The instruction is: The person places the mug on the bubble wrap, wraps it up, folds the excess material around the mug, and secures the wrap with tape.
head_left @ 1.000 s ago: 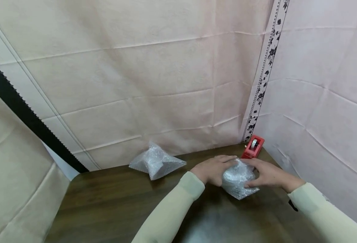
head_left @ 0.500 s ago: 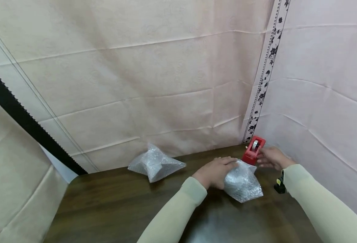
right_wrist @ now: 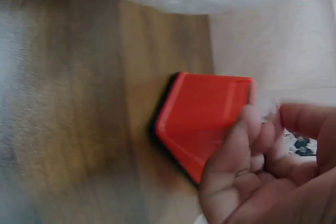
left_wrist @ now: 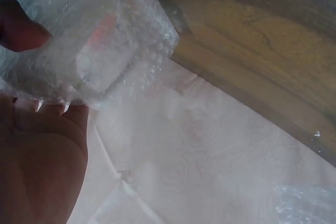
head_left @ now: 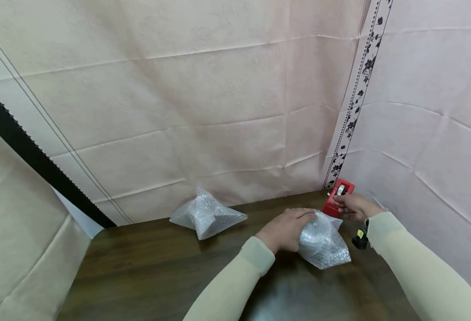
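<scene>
My left hand (head_left: 287,229) grips a bubble-wrapped package (head_left: 321,243) at its left side on the dark wooden table. In the left wrist view the thumb lies over the bubble wrap (left_wrist: 131,35) and the fingers are beneath its edge; something whitish with a red patch shows through. My right hand (head_left: 357,207) is at a red tape dispenser (head_left: 331,208) just behind the package. Up close, its fingers are curled, and thumb and fingertips pinch a small clear end of tape (right_wrist: 275,110) beside the dispenser's end. The palm partly hides the dispenser in the right wrist view.
Another bubble-wrapped package (head_left: 209,216) sits at the table's back edge, left of my left hand. Pale cloth walls (head_left: 219,111) stand behind and to both sides. A black device with a yellow mark (head_left: 360,239) hangs at my right wrist. Bare wood (head_left: 147,267) shows front left.
My right hand has let go of the package and moved back and right to the tape dispenser. My left hand stays on the package, which has turned and shifted slightly right.
</scene>
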A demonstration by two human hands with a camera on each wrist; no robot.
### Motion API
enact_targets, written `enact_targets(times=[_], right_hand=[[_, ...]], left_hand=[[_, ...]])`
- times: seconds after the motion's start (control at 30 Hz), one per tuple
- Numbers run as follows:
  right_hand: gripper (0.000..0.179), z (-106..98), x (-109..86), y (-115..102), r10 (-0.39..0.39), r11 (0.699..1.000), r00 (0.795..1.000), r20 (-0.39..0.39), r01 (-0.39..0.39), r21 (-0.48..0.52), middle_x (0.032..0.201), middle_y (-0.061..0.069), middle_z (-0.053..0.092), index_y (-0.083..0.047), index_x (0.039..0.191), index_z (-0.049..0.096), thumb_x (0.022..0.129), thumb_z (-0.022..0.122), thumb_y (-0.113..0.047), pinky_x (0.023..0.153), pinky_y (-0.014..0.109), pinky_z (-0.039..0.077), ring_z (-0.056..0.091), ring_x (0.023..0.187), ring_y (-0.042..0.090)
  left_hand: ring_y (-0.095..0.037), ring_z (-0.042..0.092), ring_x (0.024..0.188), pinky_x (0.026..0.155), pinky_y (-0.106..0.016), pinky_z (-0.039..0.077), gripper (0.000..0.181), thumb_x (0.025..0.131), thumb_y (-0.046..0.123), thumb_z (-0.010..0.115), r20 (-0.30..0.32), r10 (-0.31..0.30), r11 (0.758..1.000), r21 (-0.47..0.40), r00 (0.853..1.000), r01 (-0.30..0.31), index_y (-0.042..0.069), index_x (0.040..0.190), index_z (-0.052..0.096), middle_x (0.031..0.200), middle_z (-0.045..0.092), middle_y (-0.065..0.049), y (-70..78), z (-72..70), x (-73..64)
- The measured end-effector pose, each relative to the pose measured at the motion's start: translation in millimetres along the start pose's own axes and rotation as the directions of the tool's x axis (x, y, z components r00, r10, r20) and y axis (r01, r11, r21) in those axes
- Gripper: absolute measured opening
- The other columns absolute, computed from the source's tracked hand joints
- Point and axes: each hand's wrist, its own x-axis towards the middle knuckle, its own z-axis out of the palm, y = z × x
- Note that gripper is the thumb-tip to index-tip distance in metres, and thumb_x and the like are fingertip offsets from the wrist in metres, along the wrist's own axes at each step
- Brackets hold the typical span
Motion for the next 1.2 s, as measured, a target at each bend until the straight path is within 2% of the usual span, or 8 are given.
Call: enact_targets(times=[0.1,0.2,0.33,0.47,0.63,0.87,1.0,1.2], right_hand=[[0.037,3,-14.0,-11,0.028,1.000,0.998,0.049,-0.028,0.010,0.072,-0.011,0.070,-0.020,0.088,0.071,0.119,0.056,-0.034,0.064,0.020,0.052,0.063,0.066,0.001],[0.044,11,-30.5,-24,-0.006,1.000,0.994,0.108,0.009,-0.022,0.068,-0.013,0.065,-0.025,0.079,0.070,0.119,0.056,-0.035,0.057,0.018,0.042,0.054,0.059,-0.001],[0.038,30,-59.0,-40,-0.088,0.996,0.982,0.167,0.091,-0.011,0.072,-0.014,0.063,-0.024,0.085,0.071,0.120,0.058,-0.032,0.052,0.017,0.036,0.046,0.057,-0.002],[0.023,54,-89.2,-44,-0.134,0.991,0.977,0.166,0.134,0.012,0.075,-0.013,0.063,-0.022,0.095,0.076,0.116,0.067,-0.030,0.049,0.016,0.034,0.046,0.057,-0.003],[0.030,81,-116.9,-33,-0.153,0.988,0.971,0.183,0.153,0.018,0.069,-0.012,0.053,-0.021,0.088,0.067,0.116,0.064,-0.029,0.047,0.015,0.034,0.042,0.055,-0.002],[0.041,106,-139.1,-9,-0.158,0.987,0.977,0.146,0.154,0.042,0.063,-0.013,0.050,-0.023,0.076,0.060,0.115,0.064,-0.030,0.049,0.017,0.038,0.043,0.052,0.000],[0.045,117,-145.0,7,-0.180,0.980,0.969,0.168,0.191,-0.049,0.060,-0.014,0.054,-0.023,0.071,0.061,0.115,0.064,-0.028,0.050,0.019,0.041,0.049,0.050,0.000],[0.033,134,-149.3,35,-0.237,0.953,0.971,0.004,0.233,-0.193,0.066,-0.006,0.065,-0.008,0.087,0.075,0.114,0.067,-0.025,0.050,0.023,0.047,0.059,0.051,0.006]], left_hand=[[-0.013,0.045,0.168,0.137,-0.044,0.044,0.092,0.089,0.026,0.093,-0.008,0.003,1.000,0.015,1.000,-0.003,0.028,0.170,0.050,0.182,0.043,0.011,0.6,-0.6,-0.1],[-0.014,0.045,0.168,0.137,-0.044,0.044,0.090,0.090,0.027,0.091,-0.016,-0.009,0.999,0.037,1.000,0.010,0.027,0.170,0.051,0.182,0.043,0.010,-0.4,-2.0,0.8],[-0.015,0.046,0.167,0.138,-0.043,0.043,0.088,0.090,0.028,0.091,-0.037,-0.045,0.998,0.041,0.998,0.046,0.026,0.168,0.052,0.182,0.044,0.009,-4.2,-4.5,3.1],[-0.016,0.046,0.167,0.138,-0.044,0.043,0.088,0.089,0.025,0.092,-0.066,-0.060,0.998,0.016,0.996,0.061,0.025,0.167,0.053,0.180,0.047,0.006,-9.0,-2.1,5.4],[-0.018,0.045,0.168,0.139,-0.046,0.042,0.085,0.090,0.017,0.088,-0.101,-0.038,0.999,-0.036,0.994,0.035,0.023,0.168,0.054,0.179,0.048,0.002,-11.3,4.7,7.1],[-0.018,0.041,0.170,0.139,-0.052,0.041,0.084,0.094,0.015,0.088,-0.077,-0.032,0.999,-0.021,0.996,0.030,0.024,0.169,0.052,0.183,0.043,0.004,-6.6,3.9,6.5],[-0.017,0.040,0.171,0.140,-0.048,0.040,0.085,0.096,0.018,0.087,-0.061,-0.034,0.999,0.002,0.998,0.034,0.025,0.172,0.049,0.185,0.040,0.005,-2.7,4.2,5.1],[-0.018,0.038,0.172,0.141,-0.047,0.038,0.090,0.095,0.025,0.090,-0.026,-0.021,1.000,-0.018,0.999,0.020,0.024,0.174,0.047,0.186,0.037,0.004,4.3,6.5,1.0]])
